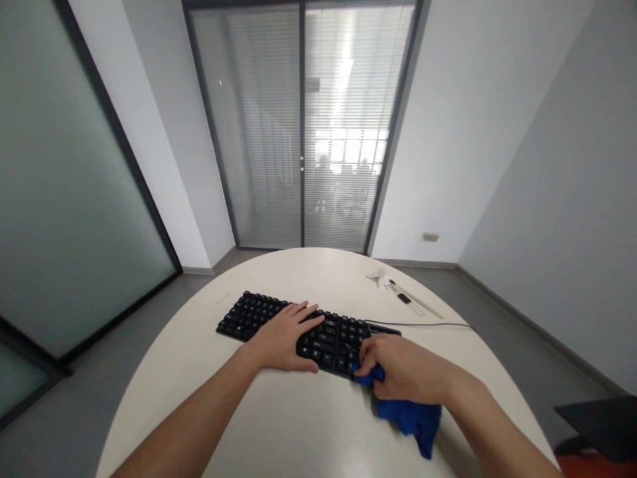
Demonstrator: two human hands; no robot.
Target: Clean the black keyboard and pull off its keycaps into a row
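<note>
A black keyboard (pixel 257 307) lies at a slant across the middle of the pale round table (pixel 298 431). Spread flat over its centre, my left hand (pixel 283 336) presses on the keys with the thumb at the front edge. My right hand (pixel 401 368) pinches a blue cloth (pixel 413 419) against the keyboard's front right part. Most of the cloth hangs out below that hand onto the tabletop. The keys under both hands are hidden.
Toward the back right lie a crumpled clear wrapper (pixel 381 277), a thin stick-like tool (pixel 415 299) and a small black-and-wire tool (pixel 405 299). The keyboard's cable (pixel 438 324) runs off the right edge. A bent wire (pixel 222 298) sits at the left. A dark chair (pixel 604 425) stands lower right.
</note>
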